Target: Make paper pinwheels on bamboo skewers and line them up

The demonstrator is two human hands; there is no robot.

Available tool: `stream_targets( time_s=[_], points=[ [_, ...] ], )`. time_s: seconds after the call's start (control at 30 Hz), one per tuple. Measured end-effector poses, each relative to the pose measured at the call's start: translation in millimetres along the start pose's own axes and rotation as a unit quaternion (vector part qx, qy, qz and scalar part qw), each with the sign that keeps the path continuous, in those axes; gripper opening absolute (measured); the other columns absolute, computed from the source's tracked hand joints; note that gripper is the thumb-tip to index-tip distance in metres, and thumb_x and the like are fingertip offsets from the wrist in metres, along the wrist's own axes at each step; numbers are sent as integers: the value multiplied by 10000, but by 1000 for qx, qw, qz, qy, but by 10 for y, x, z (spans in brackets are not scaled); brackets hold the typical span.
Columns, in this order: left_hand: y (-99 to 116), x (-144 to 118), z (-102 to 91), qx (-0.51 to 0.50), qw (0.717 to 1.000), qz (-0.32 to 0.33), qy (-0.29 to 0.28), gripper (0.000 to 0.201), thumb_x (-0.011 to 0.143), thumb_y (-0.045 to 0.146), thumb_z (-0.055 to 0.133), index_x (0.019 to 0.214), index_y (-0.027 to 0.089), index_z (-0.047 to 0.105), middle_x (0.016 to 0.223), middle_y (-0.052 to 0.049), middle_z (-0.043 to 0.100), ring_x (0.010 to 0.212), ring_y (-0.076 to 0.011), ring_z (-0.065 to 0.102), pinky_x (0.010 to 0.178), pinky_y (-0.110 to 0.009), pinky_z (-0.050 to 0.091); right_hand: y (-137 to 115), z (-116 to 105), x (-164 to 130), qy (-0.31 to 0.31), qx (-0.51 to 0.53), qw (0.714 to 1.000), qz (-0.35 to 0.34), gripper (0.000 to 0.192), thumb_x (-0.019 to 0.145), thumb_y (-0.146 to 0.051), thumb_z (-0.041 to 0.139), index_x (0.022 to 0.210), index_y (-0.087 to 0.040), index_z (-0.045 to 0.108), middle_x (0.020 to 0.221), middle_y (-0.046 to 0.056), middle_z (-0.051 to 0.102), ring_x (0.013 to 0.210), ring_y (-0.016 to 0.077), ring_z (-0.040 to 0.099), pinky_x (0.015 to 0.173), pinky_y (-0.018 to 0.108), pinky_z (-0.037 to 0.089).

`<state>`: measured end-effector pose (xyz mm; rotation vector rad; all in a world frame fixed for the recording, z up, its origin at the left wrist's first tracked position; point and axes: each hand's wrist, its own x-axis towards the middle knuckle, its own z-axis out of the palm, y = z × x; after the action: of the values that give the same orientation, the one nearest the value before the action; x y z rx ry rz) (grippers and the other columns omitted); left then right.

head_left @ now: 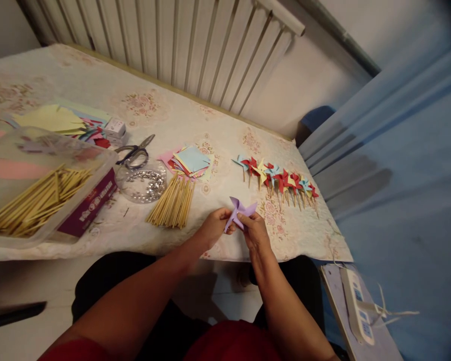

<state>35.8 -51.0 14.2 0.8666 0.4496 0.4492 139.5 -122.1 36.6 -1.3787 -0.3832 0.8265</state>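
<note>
Both hands pinch a folded purple paper pinwheel point(241, 210) above the desk's near edge.
Left hand point(215, 226) and right hand point(254, 231) grip its creased points; smooth wooden sticks point(173, 203) lie fanned nearby on the floral-cloth desk point(195, 120).

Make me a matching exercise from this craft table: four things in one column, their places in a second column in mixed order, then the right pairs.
1. purple paper pinwheel
2. scissors
3. finished pinwheels
4. loose bundle of sticks

A. in a row on the right of the table
B. between both hands
C. below the stack of paper squares
D. beside the clear plastic box

Pairs: 1-B, 2-D, 3-A, 4-C
</note>
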Motion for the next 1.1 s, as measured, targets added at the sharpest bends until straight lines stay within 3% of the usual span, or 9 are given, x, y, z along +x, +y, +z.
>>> stream_targets(
  time_s=[0.13,0.3,0.5,0.73,0.87,0.97,1.1],
  points=[
    [11,-36,1,9,997,-72,6,127,642,145,603,753,150,541,649,20,563,532,-72,544,544,-210,407,-32,-53,26,31,9,999,15,219,520,-225,793,653,-153,634,576,-19,636,500,106,537,514,236,432],
    [1,-65,-8,24,995,-96,-2,148,664,156,626,784,145,541,644,17,565,509,-77,547,520,-210,399,-24,-106,42,30,11,999,24,228,528,-221,804,683,-143,656,613,-6,666,520,108,567,554,240,469],
    [-18,-25,-29,-28,995,-95,13,257,646,227,732,788,144,535,632,19,568,517,-69,537,537,-207,409,-73,-89,-21,14,36,998,50,290,568,-308,838,727,-157,648,697,-6,676,614,111,613,617,241,525],
    [32,-3,-44,-92,993,-59,32,270,614,182,765,780,130,558,654,15,569,546,-63,539,559,-207,419,67,-184,-9,32,77,995,51,428,657,-529,765,843,-163,644,730,34,676,594,124,628,541,240,532],
    [17,45,-92,-106,991,-32,78,235,626,181,731,791,134,569,669,1,594,589,-76,565,582,-205,432,232,-202,-100,49,49,996,55,340,651,-449,785,744,-163,627,628,15,652,510,99,575,488,216,483],
    [8,66,-108,-115,988,-10,102,257,601,196,732,786,132,565,684,-2,599,580,-68,549,539,-189,409,308,-133,-196,9,11,998,64,281,613,-352,809,718,-154,641,643,21,666,501,90,560,479,206,450],
    [27,30,-82,-118,990,-17,72,330,586,249,744,824,147,538,672,21,576,475,-64,491,423,-196,349,314,29,-265,-81,-12,994,78,252,644,-334,778,775,-145,674,673,29,680,504,87,557,488,201,425]
  ],
)
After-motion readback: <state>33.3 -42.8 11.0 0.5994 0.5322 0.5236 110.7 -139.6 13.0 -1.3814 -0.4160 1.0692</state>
